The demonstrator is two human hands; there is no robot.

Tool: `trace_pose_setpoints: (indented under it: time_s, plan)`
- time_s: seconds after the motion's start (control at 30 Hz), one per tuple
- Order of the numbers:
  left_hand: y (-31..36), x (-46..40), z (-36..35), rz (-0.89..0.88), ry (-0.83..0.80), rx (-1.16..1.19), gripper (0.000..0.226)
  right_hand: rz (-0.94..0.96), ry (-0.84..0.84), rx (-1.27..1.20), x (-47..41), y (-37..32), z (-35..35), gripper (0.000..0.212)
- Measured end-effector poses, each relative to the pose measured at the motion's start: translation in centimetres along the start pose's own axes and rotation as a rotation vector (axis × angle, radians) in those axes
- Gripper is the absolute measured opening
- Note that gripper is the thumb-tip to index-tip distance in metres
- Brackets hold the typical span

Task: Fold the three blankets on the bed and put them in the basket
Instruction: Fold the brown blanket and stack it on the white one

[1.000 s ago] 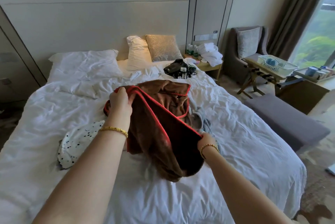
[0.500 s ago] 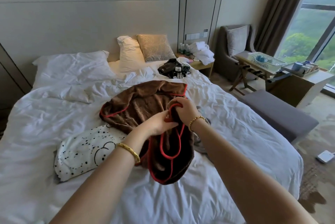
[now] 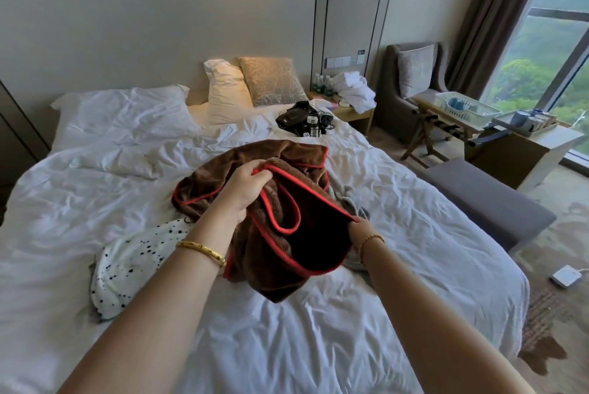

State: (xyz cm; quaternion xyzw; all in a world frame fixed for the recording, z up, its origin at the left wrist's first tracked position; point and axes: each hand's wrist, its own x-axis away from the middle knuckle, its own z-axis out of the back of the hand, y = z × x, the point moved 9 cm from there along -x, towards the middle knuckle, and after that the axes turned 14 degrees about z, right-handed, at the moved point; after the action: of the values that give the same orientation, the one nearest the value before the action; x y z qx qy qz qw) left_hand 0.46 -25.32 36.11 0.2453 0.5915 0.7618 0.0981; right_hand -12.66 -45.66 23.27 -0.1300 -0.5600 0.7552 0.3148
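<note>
Head view: brown blanket point(image 3: 277, 244) sits mid-bed, bunched and partly lifted off the white bed point(image 3: 398, 234). Plush pile, darker on one face, red piping along every visible edge (the piping loops back on itself between the hands). Left hand point(image 3: 245, 185) grips the red edge near the top of the bunch, fingers curled over it. Right hand point(image 3: 360, 228) pinches the same edge lower down, at the right side. Fabric between them hangs in a slack fold, lower part resting on the bed.

Spotted blanket point(image 3: 134, 263), white with black dots, lies crumpled just left of the brown one, touching it. Grey blanket point(image 3: 347, 202) pokes out from under the brown one's right side.

Basket point(image 3: 467, 107) is well apart, on a wooden stand point(image 3: 424, 135) by the window.

Writing: small white labels on the black gear pile point(image 3: 302, 121) near the pillows, too small to read.
</note>
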Motion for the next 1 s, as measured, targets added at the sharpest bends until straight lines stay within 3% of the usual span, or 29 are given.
trace_pose_setpoints:
  time_s: [0.03,0.1,0.17,0.3,0.37,0.43,0.47,0.57,0.6,0.67,0.73,0.83,1.0]
  plan:
    - [-0.1,-0.1,0.0,0.013,-0.013,-0.025,0.023,-0.075,0.075,-0.291,0.5,0.4,-0.3,0.026]
    - [-0.7,-0.4,0.7,0.041,0.008,-0.049,0.015,-0.148,0.195,-0.539,1.0,0.3,-0.3,0.027]
    - [-1.7,-0.8,2.1,0.074,0.093,-0.117,0.021,-0.121,0.209,-0.403,0.6,-0.5,0.5,0.028]
    - [-4.8,-0.4,5.3,0.167,0.346,-0.511,0.022,-0.072,0.050,-0.167,-0.4,-0.9,1.0,0.034]
    - [-6.4,0.3,5.2,0.214,0.399,-0.569,0.027,-0.042,-0.024,-0.127,-0.3,-0.3,1.3,0.023]
    - [-7.6,1.6,4.6,0.265,0.474,-0.511,0.038,-0.031,-0.128,-0.190,0.3,0.8,1.3,0.009]
    - [-8.1,2.3,4.2,0.277,0.514,-0.437,0.045,-0.019,-0.210,-0.163,0.8,1.4,1.5,0.013]
    - [-8.9,4.9,2.6,0.238,0.641,-0.073,0.051,0.098,-0.474,0.298,2.4,3.7,3.0,0.050]
    - [-9.5,6.0,1.9,0.247,0.688,0.052,0.050,0.159,-0.458,0.433,2.4,4.7,4.4,0.051]
    - [-10.5,8.0,1.2,0.283,0.773,0.180,0.046,0.212,-0.259,0.481,2.2,5.7,7.9,0.038]
    - [-11.5,10.3,-0.4,0.307,0.831,0.169,0.042,0.127,-0.034,0.319,2.7,7.5,12.6,0.030]
    - [-14.0,14.0,-3.2,0.378,0.869,0.070,0.037,0.000,0.170,0.140,3.6,10.8,18.8,0.029]
    - [-20.5,20.2,-8.8,0.630,0.796,-0.093,0.009,-0.202,0.234,-0.098,6.1,16.0,24.5,0.031]
